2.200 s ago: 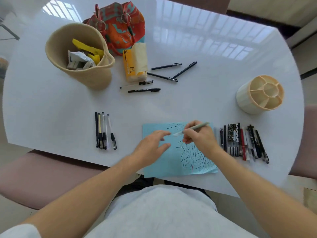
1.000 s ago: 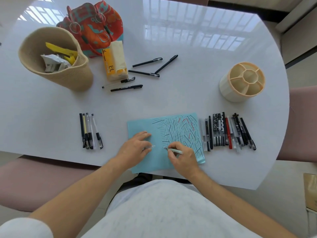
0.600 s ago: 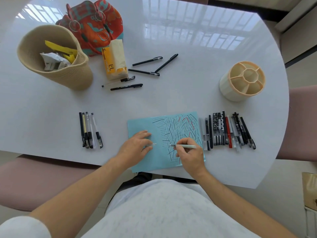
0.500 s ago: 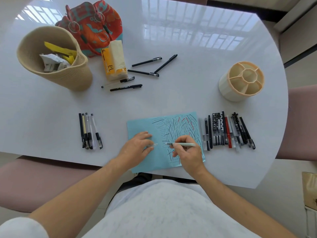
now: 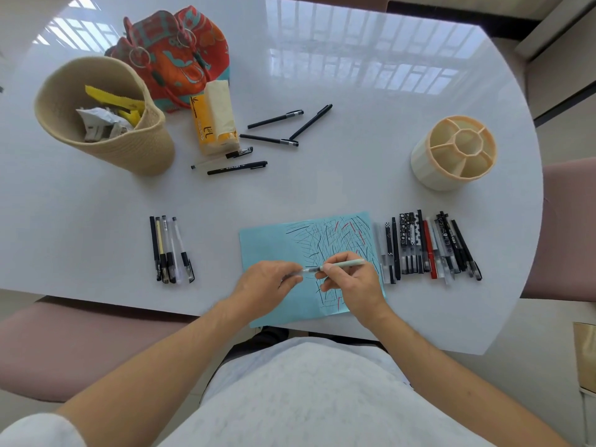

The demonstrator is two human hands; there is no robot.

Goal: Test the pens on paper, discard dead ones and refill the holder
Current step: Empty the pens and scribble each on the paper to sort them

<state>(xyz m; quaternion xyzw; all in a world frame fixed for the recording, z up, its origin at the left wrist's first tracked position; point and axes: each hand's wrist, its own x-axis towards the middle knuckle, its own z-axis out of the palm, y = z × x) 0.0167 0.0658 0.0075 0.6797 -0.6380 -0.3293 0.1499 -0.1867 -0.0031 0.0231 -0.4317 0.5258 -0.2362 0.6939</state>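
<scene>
Pen (image 5: 345, 264), pale green, lay level just above the scribbled blue paper (image 5: 274, 243), pinched in my right hand (image 5: 350, 283); my left hand (image 5: 266, 282) pinched its cap (image 5: 298, 273) at the tip. I judged capping came next: line both up straight, push until seated, then sort it

Both forearms reach in from near; the left hand (image 5: 269, 282) and right hand (image 5: 351, 283) meet, fingers curled, pinching
</scene>
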